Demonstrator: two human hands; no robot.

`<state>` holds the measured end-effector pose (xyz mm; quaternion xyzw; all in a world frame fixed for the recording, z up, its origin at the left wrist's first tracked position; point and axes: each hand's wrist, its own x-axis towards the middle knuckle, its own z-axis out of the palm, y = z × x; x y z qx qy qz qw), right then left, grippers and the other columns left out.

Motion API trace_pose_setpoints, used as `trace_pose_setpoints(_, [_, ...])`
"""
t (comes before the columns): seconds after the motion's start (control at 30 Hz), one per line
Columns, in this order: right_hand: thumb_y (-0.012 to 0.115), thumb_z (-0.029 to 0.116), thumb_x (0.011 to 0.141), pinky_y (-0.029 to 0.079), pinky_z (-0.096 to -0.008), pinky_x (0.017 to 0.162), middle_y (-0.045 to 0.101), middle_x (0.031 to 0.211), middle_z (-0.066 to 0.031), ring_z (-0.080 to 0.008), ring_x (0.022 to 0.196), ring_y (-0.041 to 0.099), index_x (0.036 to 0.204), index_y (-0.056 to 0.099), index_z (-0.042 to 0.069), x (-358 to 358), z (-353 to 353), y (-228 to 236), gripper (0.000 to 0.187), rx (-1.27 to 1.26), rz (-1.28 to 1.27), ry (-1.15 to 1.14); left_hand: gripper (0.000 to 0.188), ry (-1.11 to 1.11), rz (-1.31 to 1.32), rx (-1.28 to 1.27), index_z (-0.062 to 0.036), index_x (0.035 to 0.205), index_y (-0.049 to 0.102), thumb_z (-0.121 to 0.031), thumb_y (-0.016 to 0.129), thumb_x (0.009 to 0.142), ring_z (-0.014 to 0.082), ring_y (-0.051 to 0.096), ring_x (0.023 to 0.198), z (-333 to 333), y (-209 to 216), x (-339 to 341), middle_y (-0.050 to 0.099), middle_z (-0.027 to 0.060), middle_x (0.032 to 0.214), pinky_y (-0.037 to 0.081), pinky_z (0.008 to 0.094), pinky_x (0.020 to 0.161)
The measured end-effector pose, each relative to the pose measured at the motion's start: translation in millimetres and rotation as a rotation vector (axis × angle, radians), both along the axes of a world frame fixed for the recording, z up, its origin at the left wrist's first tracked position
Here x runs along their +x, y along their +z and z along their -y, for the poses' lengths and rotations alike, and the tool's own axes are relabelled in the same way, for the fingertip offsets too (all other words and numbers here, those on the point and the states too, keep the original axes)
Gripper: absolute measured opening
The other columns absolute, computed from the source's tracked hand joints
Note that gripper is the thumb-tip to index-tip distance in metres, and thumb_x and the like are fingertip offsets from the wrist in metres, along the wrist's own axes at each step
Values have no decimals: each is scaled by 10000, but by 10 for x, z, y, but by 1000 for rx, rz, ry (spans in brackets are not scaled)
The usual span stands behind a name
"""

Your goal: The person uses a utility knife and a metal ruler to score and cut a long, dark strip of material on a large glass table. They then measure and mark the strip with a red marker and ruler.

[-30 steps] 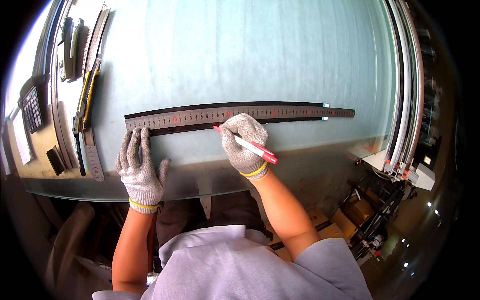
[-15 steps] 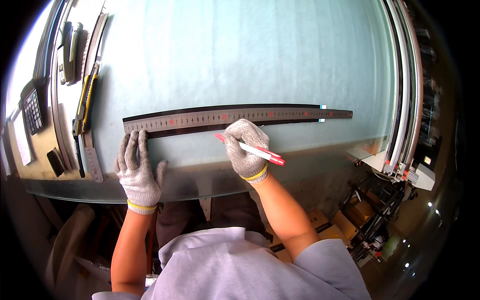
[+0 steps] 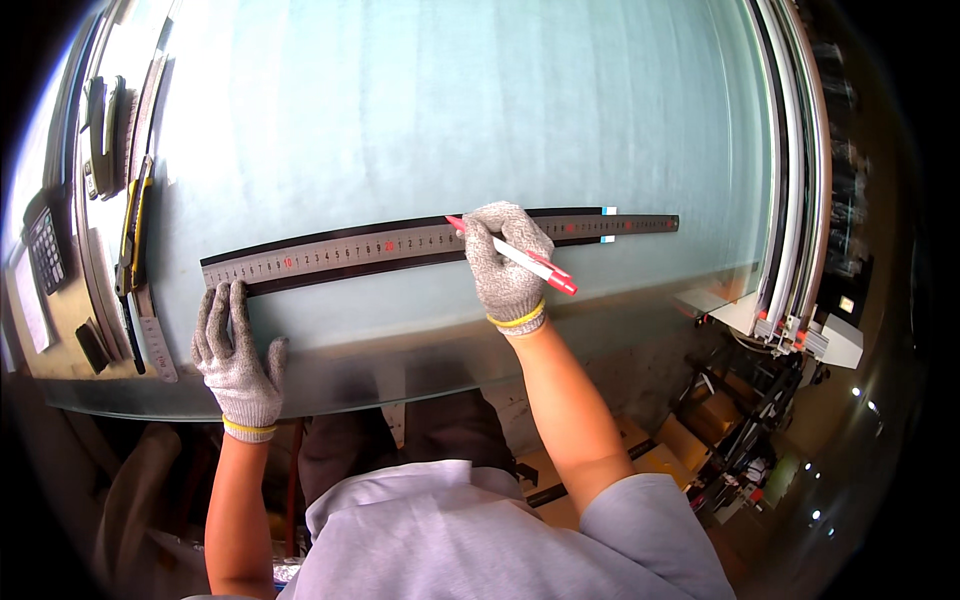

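Observation:
A long steel ruler (image 3: 340, 250) lies lengthwise over a black strip (image 3: 330, 276) on the pale blue-green table. Both of my hands wear grey knit gloves with yellow cuffs. The fingertips of my left hand (image 3: 235, 360) press flat on the ruler's left end, the thumb held apart. My right hand (image 3: 510, 265) grips a red-and-white pen (image 3: 523, 258), its red tip at the ruler's upper edge, right of the middle. That hand hides part of the ruler and strip. The strip's right end shows white-and-blue bits (image 3: 609, 211), and the ruler reaches past it.
Along the left side lie a yellow-and-black utility knife (image 3: 133, 235), a stapler (image 3: 98, 140), a calculator (image 3: 46, 250) and another steel ruler (image 3: 158, 350). A metal rail (image 3: 800, 180) borders the table on the right. Cardboard boxes (image 3: 690, 440) sit below the near edge.
My right hand has moved the pen up from below the strip to the ruler's upper edge. My left hand stays on the ruler's end. The whole view has shifted slightly.

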<state>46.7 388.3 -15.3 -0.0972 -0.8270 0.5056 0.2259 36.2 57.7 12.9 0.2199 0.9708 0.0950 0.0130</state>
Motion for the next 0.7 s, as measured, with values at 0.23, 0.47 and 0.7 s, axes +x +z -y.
trace_pose_setpoints(0.23, [728,-54,827,520,-355,612,636,741,-122,-295,645,642,836,628,25,-27,-25,-24,128,50,-21,19,828,5,-6,-12,-41,1569,449,-250,728,818,399,430,1454,-6,-2,3,473,200,1540,321,518,1179])
trace_pose_setpoints(0.47, [730,-41,831,521,-363,612,632,732,-120,-300,648,644,832,622,30,-40,-30,-27,130,66,-22,19,810,0,-4,-3,-39,1564,457,-251,717,826,403,429,1453,-6,0,1,472,204,1541,325,517,1179])
trace_pose_setpoints(0.7, [722,-43,835,517,-369,603,626,723,-120,-307,637,639,817,606,33,-37,-44,-35,139,51,-35,40,796,6,-4,-21,-33,1559,462,-266,707,838,406,430,1451,-6,-4,-1,475,207,1538,323,518,1180])
